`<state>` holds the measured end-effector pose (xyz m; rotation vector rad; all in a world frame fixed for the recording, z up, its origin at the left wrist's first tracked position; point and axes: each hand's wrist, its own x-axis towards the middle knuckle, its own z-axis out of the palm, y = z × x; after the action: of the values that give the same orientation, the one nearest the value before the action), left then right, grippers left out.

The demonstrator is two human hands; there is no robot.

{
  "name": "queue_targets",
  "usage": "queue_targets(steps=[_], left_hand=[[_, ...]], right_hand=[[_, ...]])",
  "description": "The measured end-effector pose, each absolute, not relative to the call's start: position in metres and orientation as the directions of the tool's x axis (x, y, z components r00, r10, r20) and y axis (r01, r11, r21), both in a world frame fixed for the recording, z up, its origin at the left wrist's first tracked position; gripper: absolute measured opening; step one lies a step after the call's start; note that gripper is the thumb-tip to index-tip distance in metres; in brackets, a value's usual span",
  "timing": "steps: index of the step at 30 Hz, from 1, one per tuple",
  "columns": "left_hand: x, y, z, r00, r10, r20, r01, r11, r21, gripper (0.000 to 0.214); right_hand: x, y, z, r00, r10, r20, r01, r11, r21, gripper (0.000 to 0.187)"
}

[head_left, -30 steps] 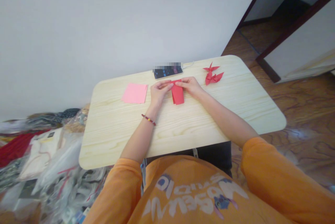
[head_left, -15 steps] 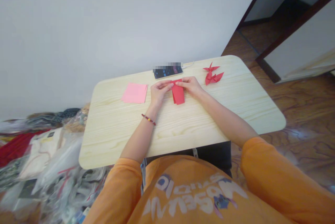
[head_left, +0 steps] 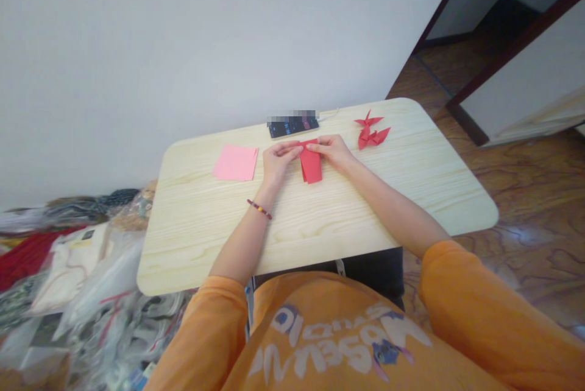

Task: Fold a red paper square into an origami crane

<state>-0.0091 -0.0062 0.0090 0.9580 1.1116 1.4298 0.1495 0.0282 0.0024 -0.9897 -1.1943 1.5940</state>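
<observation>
A folded strip of red origami paper lies on the pale wooden table between my hands. My left hand and my right hand press in from either side, with their fingertips pinching its top end. That upper part is partly hidden by my fingers. To the left of my left hand sits a small stack of pink paper squares. A finished red paper figure lies beyond my right hand. A beaded bracelet circles my left wrist.
A black phone with a white cable lies at the table's far edge, and a white wall rises behind it. Plastic bags and cloth are heaped on the floor at the lower left. A wooden floor and a doorway lie to the right.
</observation>
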Motion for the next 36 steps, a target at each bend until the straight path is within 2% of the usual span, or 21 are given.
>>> queue_targets(steps=[4, 10, 18, 25, 36], left_hand=[[-0.008, -0.006, 0.010, -0.198, 0.980, 0.006, -0.244, -0.055, 0.968, 0.044], [-0.006, -0.005, 0.010, -0.341, 0.938, 0.069, -0.251, -0.162, 0.954, 0.041], [-0.007, 0.001, 0.001, -0.442, 0.897, 0.026, -0.289, -0.170, 0.942, 0.041], [-0.011, 0.001, 0.004, -0.440, 0.897, 0.040, -0.257, -0.169, 0.951, 0.042], [-0.008, -0.004, 0.012, -0.410, 0.907, 0.101, -0.211, -0.202, 0.956, 0.027]], right_hand=[[0.150, 0.027, 0.005, -0.313, 0.948, -0.058, -0.165, -0.114, -0.980, 0.037], [0.148, 0.021, 0.016, -0.378, 0.923, -0.077, -0.046, -0.102, -0.994, 0.039], [0.147, 0.021, 0.017, -0.342, 0.932, -0.118, 0.025, -0.117, -0.993, 0.034], [0.147, 0.022, 0.016, -0.360, 0.923, -0.133, 0.041, -0.127, -0.991, 0.034], [0.146, 0.021, 0.019, -0.369, 0.917, -0.155, -0.007, -0.169, -0.986, 0.032]])
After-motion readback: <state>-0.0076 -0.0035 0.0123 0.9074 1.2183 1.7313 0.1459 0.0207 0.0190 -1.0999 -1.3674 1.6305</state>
